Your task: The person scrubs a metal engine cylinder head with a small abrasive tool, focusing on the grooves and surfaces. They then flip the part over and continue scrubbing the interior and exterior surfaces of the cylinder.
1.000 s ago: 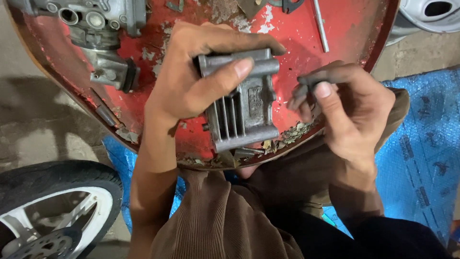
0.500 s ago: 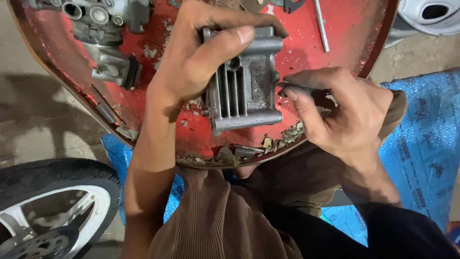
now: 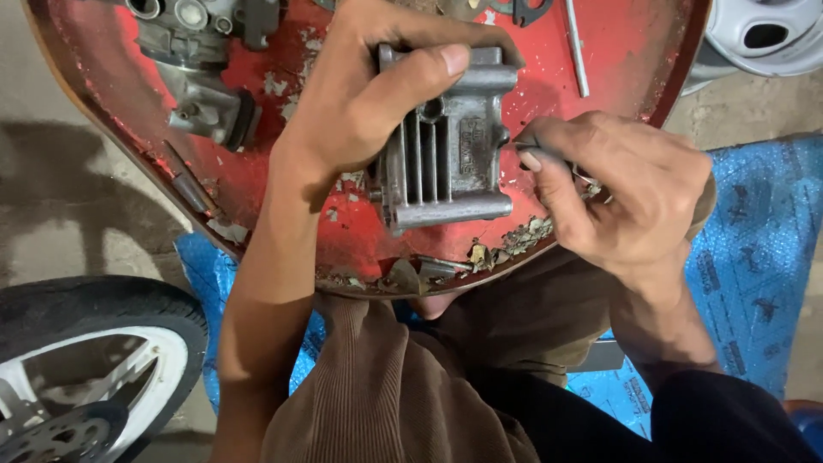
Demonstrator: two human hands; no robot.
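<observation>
Finned grey metal casting point(image 3: 446, 159) held upright over the near edge of the red tray point(image 3: 634, 51), fins facing the camera. Left hand point(image 3: 369, 94) clamps it, thumb across the top. Right hand point(image 3: 626, 189) pinches a thin dark tool point(image 3: 530, 147), tip touching the casting's right side. Work on that side looks under way, not finished. Paint flakes and debris point(image 3: 510, 244) lie along the tray's near edge. Another grey engine part point(image 3: 201, 56) rests at the far left; a thin rod point(image 3: 576, 47) lies far right. A tyre point(image 3: 94, 360) stands on the floor, lower left.
</observation>
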